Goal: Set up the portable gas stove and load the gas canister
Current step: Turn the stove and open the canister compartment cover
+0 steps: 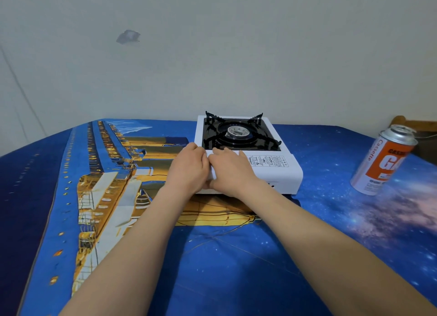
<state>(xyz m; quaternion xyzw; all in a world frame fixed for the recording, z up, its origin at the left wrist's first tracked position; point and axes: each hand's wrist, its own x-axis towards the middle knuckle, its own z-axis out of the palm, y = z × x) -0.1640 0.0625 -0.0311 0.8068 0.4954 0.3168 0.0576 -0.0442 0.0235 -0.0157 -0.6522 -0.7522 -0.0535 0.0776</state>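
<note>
One white gas stove sits on a blue printed cloth, with one black pan support around its burner. The left hand and right hand both lie curled over its near-left corner, perhaps gripping the edge. One gas canister stands well right. A pale wall rises behind.

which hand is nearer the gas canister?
Right. The right hand rests on the stove's near left corner; the left hand is beside it, farther from the canister, which stands apart at right.
</note>
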